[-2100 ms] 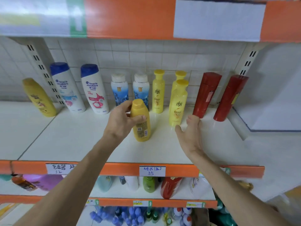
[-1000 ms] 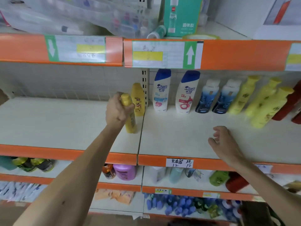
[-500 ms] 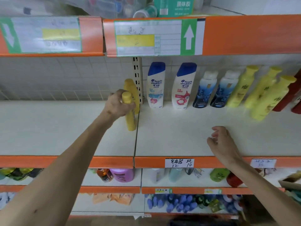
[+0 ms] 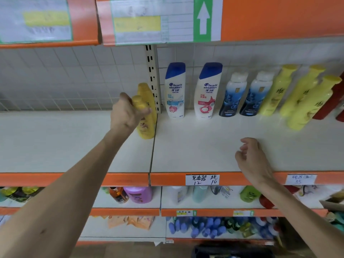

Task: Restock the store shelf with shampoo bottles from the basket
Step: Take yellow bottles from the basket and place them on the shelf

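Note:
My left hand (image 4: pixel 126 113) grips a dark-yellow shampoo bottle (image 4: pixel 146 130) by its cap and neck. The bottle stands upright on the white shelf (image 4: pixel 195 151), just in front of a matching yellow bottle (image 4: pixel 147 94) at the back by the upright post. My right hand (image 4: pixel 251 159) hovers over the shelf near its front edge, fingers loosely curled, holding nothing. To the right of the post stand two white bottles with blue caps (image 4: pixel 176 90), two blue-and-white bottles (image 4: pixel 233 94), three light-yellow bottles (image 4: pixel 305 103) and red bottles (image 4: pixel 333 101) at the frame edge. The basket is not visible.
An orange shelf lip (image 4: pixel 167 178) with handwritten price tags (image 4: pixel 202 179) runs along the front. The upper shelf's orange edge (image 4: pixel 279 17) hangs overhead. Lower shelves hold a purple bottle (image 4: pixel 138 194) and several small blue bottles (image 4: pixel 204 226). A slotted metal post (image 4: pixel 153 77) divides the back wall.
My left hand carried the yellow bottle leftward along the shelf and has set it down in front of the matching bottle by the post. My right hand stayed near the front edge.

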